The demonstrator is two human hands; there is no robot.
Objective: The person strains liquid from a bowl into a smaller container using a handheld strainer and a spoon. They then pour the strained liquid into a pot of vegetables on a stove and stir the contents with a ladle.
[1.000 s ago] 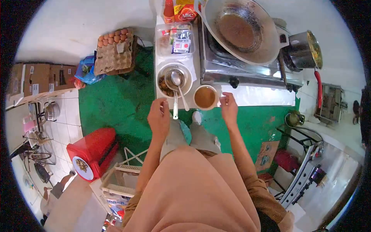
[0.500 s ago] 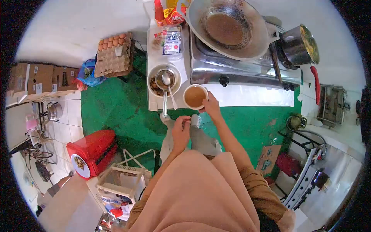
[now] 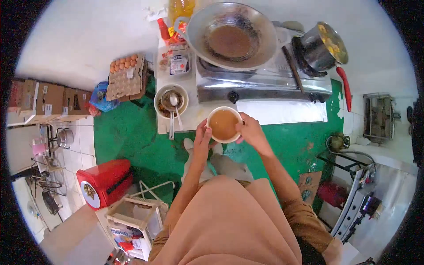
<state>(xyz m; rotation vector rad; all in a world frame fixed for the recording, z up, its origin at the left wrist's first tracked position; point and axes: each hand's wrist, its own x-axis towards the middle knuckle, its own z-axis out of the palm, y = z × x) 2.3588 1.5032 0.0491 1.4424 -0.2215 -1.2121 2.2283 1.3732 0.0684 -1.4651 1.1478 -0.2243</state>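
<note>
You are holding the bowl (image 3: 224, 125) of brown liquid between both hands at the near edge of the white counter (image 3: 282, 111). Whether it is resting on the counter or hanging clear of it cannot be told. Your left hand (image 3: 202, 137) is grasping the bowl's left side, fingers curling around the wall. Your right hand (image 3: 250, 130) is gripping the right side the same way.

Labels: the packets in the clear tub (image 3: 177, 62) and the red bottle (image 3: 164, 29), both at the far left of the counter, are carrying print that is too small to read. The cardboard boxes (image 3: 44, 99) at the left of the room are bearing white stickers, likewise unreadable.

Surface: just left of the bowl, a white dish (image 3: 171, 100) is holding two spoons. Beyond the bowl, a steel stove (image 3: 260, 82) is carrying a wok (image 3: 230, 34) with brown residue and, to its right, a pot (image 3: 321, 46) with a long red handle.

Room: green flooring (image 3: 132, 132) is running beneath the counter. An egg tray (image 3: 126, 75) is sitting to the counter's left, and a red case (image 3: 104, 181) is standing at near left.
</note>
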